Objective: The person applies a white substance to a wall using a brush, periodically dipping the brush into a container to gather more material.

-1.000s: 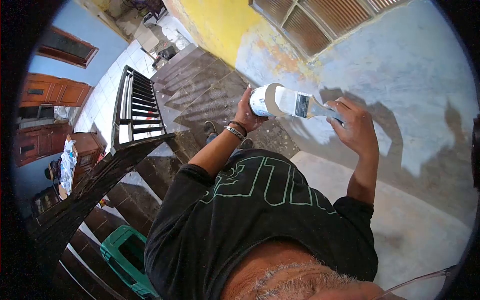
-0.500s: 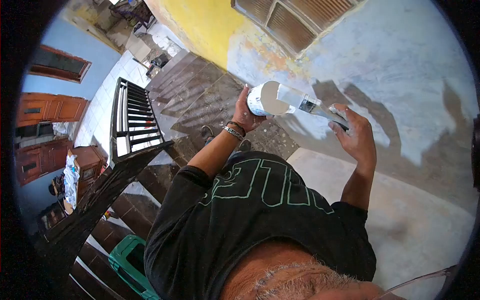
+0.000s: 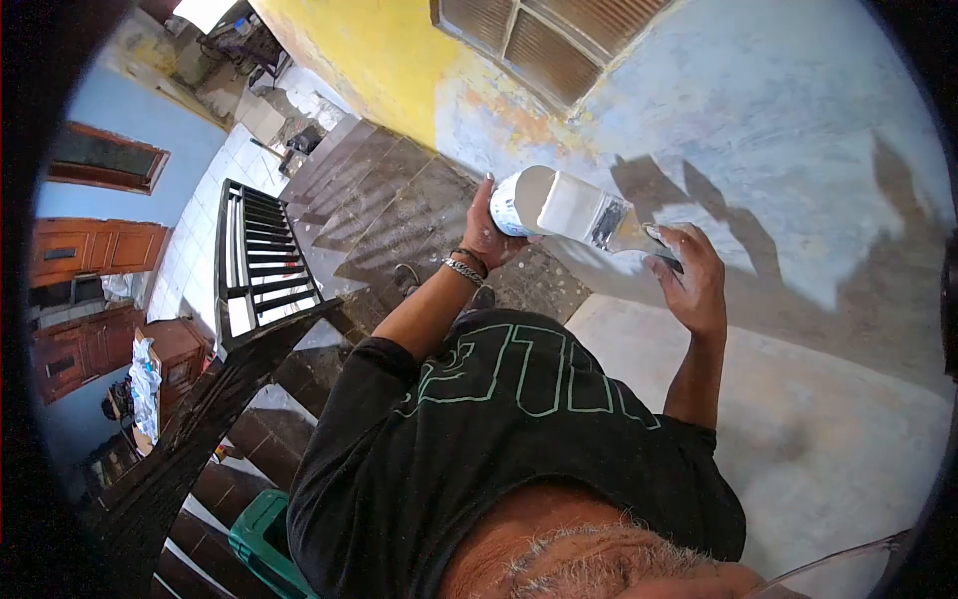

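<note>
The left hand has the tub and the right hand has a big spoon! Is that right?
Not quite: it isn't a spoon. The head view shows the right hand holding a big brush. The left hand does have the tub.

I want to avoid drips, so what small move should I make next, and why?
Probably wipe the brush in your right hand lightly against the tub in your left hand: the bristles look coated in white and appear close to it.
</note>
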Motion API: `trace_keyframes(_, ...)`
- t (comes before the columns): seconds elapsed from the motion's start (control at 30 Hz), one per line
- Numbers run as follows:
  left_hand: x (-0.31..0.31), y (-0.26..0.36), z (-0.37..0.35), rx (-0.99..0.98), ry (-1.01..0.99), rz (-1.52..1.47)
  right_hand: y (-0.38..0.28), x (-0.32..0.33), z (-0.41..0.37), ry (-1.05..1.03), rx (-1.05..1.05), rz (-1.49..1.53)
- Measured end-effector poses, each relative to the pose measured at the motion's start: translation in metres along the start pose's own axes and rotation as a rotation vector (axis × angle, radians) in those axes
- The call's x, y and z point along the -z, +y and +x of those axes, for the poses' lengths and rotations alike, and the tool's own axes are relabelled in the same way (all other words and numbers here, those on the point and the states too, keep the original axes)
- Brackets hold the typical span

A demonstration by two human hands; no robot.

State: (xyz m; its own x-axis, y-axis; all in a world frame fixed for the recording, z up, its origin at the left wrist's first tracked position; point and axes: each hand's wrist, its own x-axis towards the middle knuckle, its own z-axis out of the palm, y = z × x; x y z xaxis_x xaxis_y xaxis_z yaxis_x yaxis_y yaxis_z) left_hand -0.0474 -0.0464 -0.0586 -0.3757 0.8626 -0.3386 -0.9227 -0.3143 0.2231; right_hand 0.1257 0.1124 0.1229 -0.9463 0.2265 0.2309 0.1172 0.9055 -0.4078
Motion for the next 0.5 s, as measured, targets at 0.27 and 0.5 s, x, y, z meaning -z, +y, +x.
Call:
trace_keyframes(0.27, -0.001, -0.003, 0.005, 0.012, -0.025, -0.056, 0.014, -0.025, -0.012, 0.136, -0.021, 0.024)
trace_keyframes(0.5, -0.009, -0.006, 0.011, 0.017, 0.039, -0.020, 0.012, -0.035, -0.011, -0.019, -0.215, 0.094)
